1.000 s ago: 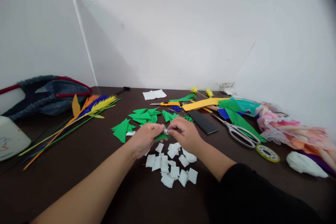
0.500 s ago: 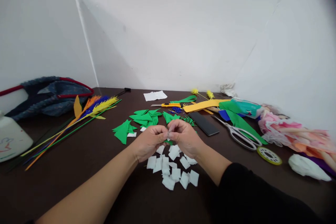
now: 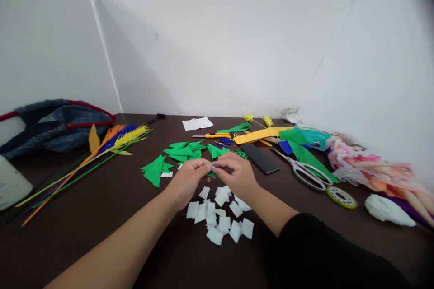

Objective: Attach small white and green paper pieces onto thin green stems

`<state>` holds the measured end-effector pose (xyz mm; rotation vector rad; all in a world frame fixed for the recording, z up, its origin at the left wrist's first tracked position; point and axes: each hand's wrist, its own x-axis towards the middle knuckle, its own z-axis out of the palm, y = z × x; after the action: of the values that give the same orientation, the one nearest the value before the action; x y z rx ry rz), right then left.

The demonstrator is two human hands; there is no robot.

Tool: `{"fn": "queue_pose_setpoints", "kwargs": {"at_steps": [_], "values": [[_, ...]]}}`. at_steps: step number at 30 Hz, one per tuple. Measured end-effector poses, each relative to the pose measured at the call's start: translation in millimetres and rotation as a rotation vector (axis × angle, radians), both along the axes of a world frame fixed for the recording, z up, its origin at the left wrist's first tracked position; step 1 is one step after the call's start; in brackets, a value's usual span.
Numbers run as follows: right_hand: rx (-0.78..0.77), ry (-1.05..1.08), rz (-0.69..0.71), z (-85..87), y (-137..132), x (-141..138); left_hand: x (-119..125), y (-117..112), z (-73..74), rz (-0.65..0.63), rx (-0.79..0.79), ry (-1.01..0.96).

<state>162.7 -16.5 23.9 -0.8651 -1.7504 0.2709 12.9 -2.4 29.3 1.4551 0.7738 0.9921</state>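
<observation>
Scraps point(image 3: 224, 224) on table point(image 3: 50, 239), scissors point(image 3: 293, 162) at right

You have small white papery squares point(image 3: 224, 224), bright green pointed papery pieces point(image 3: 153, 171), a black fabric sleeve point(image 3: 312, 253) and a plain dark brown tabletop point(image 3: 111, 198).

A dark table point(image 3: 101, 203) bears white squares point(image 3: 210, 213), green pieces point(image 3: 153, 172), scissors point(image 3: 293, 162).
</observation>
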Motion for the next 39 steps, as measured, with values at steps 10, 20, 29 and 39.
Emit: {"fn": "queue_pose_setpoints", "kwargs": {"at_steps": [10,20,29,39], "values": [[-0.362,0.169,0.138,-2.5,7,6,3,4,-1.4,-0.033,-0.060,0.003],[-0.296,0.295,0.140,-3.9,4,2,10,3,-3.7,0.043,-0.163,-0.200],[-0.426,0.541,0.272,-15.0,5,0,9,-1,0.5,-0.014,-0.123,-0.204],[-0.227,0.287,0.081,-7.0,2,0,2,0,-7.8,0.055,0.110,0.047]]}}
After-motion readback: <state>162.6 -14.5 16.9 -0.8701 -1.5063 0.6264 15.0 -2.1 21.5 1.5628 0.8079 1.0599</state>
